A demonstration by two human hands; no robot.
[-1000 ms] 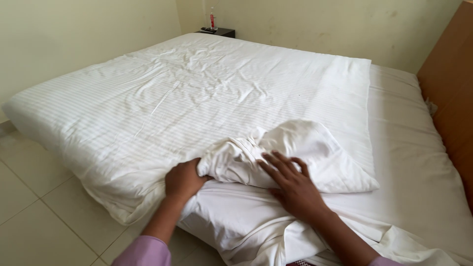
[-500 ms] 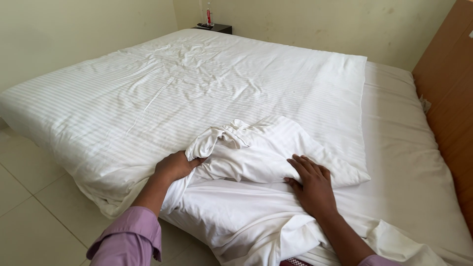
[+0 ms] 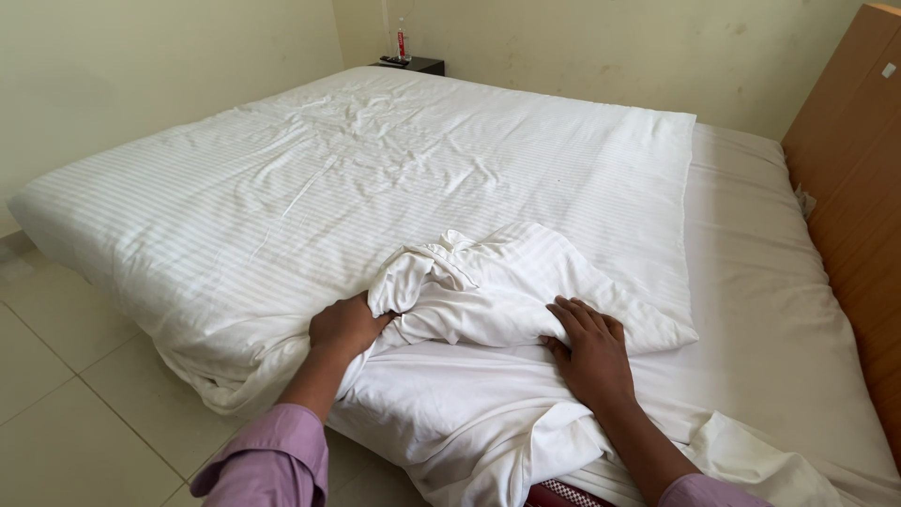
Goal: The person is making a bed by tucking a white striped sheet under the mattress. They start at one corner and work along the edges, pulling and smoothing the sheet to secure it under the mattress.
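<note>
At the near edge of the bed (image 3: 798,282), our left hand (image 3: 347,324) grips the bunched white duvet cover (image 3: 469,282) while our right hand (image 3: 587,352) presses flat; smooth evenly outward.

White striped duvet (image 3: 375,178) (faint tone-on-tone bands), plain white sheet (image 3: 770,310), lilac sleeve (image 3: 272,465), brown headboard (image 3: 849,178)

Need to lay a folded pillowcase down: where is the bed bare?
Free: the flat cream sheet strip between the white striped duvet and the wooden headboard. Crowded: the near edge, where left hand and right hand work the bunched white sheet.
</note>
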